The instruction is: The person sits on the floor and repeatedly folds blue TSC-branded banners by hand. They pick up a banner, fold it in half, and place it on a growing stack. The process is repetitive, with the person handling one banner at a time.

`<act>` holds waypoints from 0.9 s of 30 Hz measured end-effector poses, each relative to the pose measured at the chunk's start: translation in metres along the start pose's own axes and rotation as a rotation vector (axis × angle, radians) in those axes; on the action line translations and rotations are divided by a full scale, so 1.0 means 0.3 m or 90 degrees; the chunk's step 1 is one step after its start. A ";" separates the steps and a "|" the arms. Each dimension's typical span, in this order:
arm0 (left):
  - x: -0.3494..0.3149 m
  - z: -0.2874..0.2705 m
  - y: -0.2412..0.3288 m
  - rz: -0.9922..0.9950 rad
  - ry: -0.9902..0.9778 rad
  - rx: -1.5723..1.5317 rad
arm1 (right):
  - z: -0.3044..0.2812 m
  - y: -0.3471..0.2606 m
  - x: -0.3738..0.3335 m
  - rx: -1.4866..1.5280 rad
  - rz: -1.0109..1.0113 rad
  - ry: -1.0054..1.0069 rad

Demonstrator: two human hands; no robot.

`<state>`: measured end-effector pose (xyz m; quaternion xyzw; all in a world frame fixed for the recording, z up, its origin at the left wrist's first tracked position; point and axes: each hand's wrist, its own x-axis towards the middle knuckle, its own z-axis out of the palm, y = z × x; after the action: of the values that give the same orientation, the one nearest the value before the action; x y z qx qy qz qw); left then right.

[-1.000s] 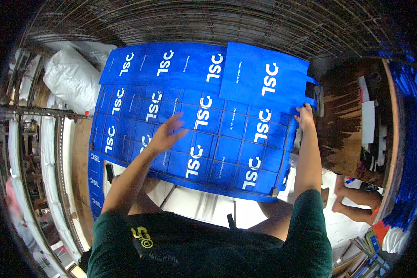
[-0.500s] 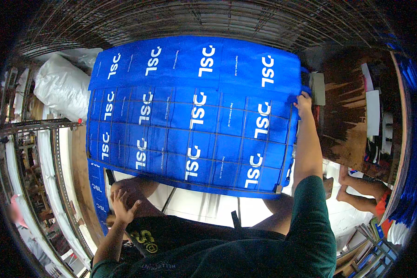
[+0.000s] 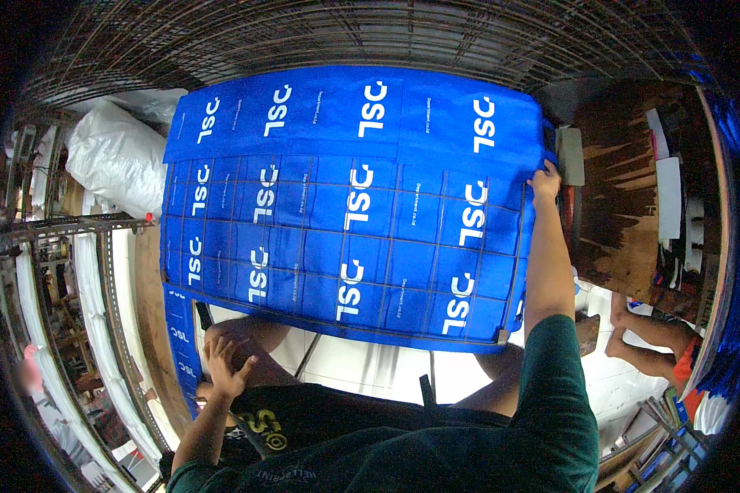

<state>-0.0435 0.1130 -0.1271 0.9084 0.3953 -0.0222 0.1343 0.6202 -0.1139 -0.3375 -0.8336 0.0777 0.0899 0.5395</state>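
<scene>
Blue fabric sheets (image 3: 337, 115) with white print lie across the far part of a wire drying rack (image 3: 436, 244). Through the rack's nearer grid, more printed blue fabric shows underneath. At the rack's right side, level with the near edge of the upper sheets, my right hand (image 3: 544, 182) is closed with its fingers curled round the side rail. The fingertips are partly hidden against the blue cloth. My left hand (image 3: 228, 366) rests on my left knee, fingers spread, holding nothing.
Several wire racks (image 3: 362, 33) are raised at the back. A white plastic-wrapped bundle (image 3: 115, 160) sits at the left, above a metal shelf frame (image 3: 74, 223). On the right stands a worn wooden board (image 3: 617, 197), with another person's legs (image 3: 649, 337) nearby.
The whole scene has shifted slightly to the right in view. My right hand stays at the rack's side and my left hand stays on my knee.
</scene>
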 end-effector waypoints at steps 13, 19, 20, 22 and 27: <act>0.002 0.002 0.002 -0.022 0.005 -0.027 | 0.013 0.002 -0.010 -0.079 -0.024 0.002; -0.006 0.005 -0.002 -0.028 0.006 -0.021 | 0.030 -0.028 -0.019 -0.138 0.004 0.012; -0.008 0.003 0.004 -0.033 0.008 -0.027 | 0.037 -0.025 -0.017 -0.149 0.000 0.020; -0.001 -0.003 0.012 -0.033 0.017 -0.042 | 0.035 0.026 0.026 -0.180 -0.056 0.055; -0.017 0.012 -0.027 -0.036 0.014 -0.040 | 0.022 0.087 0.055 -0.275 -0.218 0.147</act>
<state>-0.0525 0.1137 -0.1318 0.8923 0.4230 -0.0037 0.1577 0.6299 -0.1189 -0.3673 -0.9346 -0.0241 -0.0837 0.3447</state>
